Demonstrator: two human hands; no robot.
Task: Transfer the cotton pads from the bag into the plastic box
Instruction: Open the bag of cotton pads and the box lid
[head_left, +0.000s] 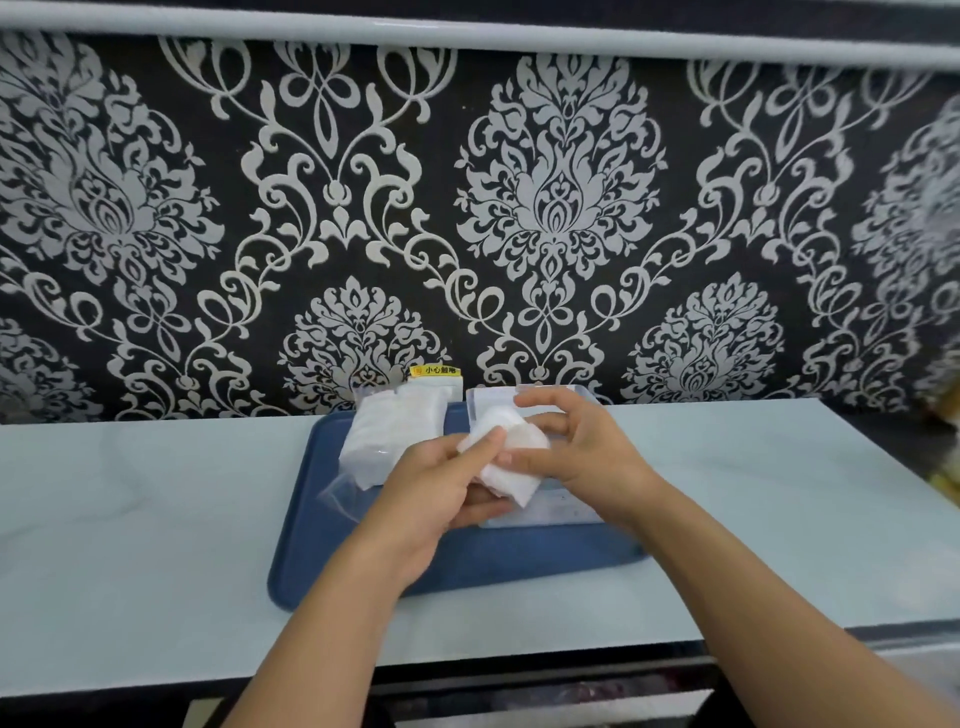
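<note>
Head view: stack of cotton pads (506, 457), long axis running near-left to far-right, pinched between left hand (441, 499) and right hand (576, 457) fingers, over plastic box (550, 506) on blue tray (467, 566); bag (384, 441) just left.

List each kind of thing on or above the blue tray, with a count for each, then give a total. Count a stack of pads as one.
Clear plastic bag: 1
Clear plastic box: 1
Stack of cotton pads, one in the bag, one held by both hands: 2
Total: 4
</note>
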